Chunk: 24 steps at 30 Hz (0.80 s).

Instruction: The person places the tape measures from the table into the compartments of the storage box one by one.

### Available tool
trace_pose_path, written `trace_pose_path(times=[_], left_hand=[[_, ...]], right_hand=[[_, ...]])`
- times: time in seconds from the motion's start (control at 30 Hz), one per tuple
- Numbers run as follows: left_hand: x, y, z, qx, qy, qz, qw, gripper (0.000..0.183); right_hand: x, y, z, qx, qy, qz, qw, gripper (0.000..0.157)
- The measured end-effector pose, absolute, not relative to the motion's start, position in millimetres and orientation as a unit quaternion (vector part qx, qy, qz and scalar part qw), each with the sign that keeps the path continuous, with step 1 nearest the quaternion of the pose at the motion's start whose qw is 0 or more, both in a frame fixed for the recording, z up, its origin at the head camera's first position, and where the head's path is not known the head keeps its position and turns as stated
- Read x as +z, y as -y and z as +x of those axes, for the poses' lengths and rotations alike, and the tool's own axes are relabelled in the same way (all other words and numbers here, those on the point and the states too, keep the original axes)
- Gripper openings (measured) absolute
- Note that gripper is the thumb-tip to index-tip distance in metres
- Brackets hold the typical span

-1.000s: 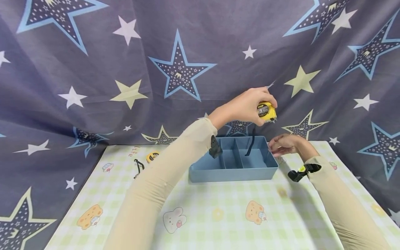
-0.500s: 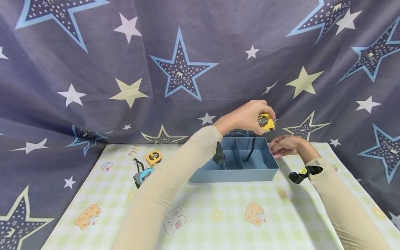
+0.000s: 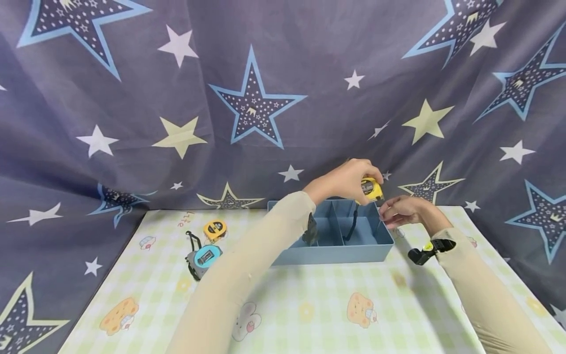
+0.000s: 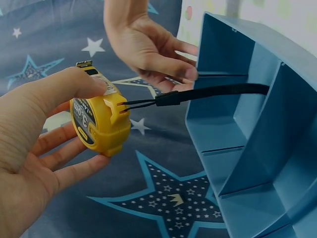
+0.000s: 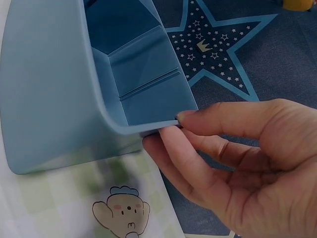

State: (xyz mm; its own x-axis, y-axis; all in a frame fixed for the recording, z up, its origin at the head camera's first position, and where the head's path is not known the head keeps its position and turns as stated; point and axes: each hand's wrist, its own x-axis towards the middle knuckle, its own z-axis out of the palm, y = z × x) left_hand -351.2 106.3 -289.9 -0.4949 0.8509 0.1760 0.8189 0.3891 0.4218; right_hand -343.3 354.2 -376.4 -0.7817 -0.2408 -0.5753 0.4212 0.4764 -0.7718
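Observation:
My left hand grips a yellow tape measure above the right-hand compartment of a blue divided box. In the left wrist view the thumb presses its top and the fingers curl beneath. A black wrist strap trails from the tape measure into the box. At the box's right end, my right hand pinches the rim; in the right wrist view its thumb lies at the corner with fingers against the outer wall. My left forearm hides the box's left part in the head view.
Left on the checked tablecloth lie a second yellow tape measure and a larger grey and turquoise tape measure with a black strap, partly behind my left sleeve. A dark star-patterned curtain rises behind the table.
My left hand has come down toward the box with the tape measure, its strap sinking further into the compartment. The left forearm has shifted right, uncovering the other tape measures. The right hand stays put.

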Motion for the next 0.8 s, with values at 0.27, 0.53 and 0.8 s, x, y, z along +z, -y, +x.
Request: trace_pose_path(times=[0.27, 0.53, 0.8], left_hand=[[-302, -105, -356, 0.227, -0.842, 0.487, 0.050, 0.048], [-304, -107, -355, 0.237, -0.841, 0.481, 0.074, 0.048], [-313, -108, -359, 0.236, -0.846, 0.472, 0.076, 0.046]], right_hand=[[-378, -352, -342, -0.506, -0.801, 0.050, 0.317, 0.021], [-375, -355, -340, -0.498, -0.804, 0.050, 0.323, 0.021], [-375, -351, -340, -0.501, -0.801, 0.053, 0.323, 0.023]])
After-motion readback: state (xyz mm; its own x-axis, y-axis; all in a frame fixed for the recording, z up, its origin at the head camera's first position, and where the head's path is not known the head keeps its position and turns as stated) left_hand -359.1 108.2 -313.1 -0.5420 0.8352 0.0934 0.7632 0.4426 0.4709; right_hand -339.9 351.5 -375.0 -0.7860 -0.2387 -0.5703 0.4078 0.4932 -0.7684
